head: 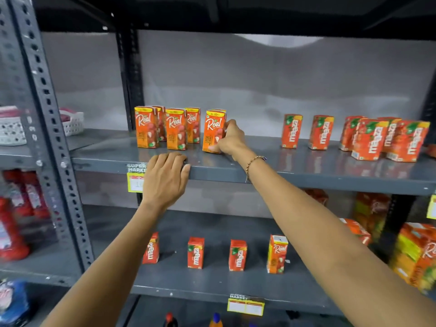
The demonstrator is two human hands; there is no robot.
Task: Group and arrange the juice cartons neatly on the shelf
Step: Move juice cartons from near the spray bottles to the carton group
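Here right hand (230, 140) grips a Real carton (213, 132) — seemingly hiding another — left hand (165, 178) flat, open.

1. The right hand (232, 138) gripped an upright Real litchi carton (213, 131) on the grey shelf (259, 165), thumb at its base.
2. The left hand (166, 177) lay flat over the shelf's front edge, below and left of the right hand.
3. More Real cartons (175, 128) stood left of the gripped carton; Maaza cartons (369, 138) stood well to its right.
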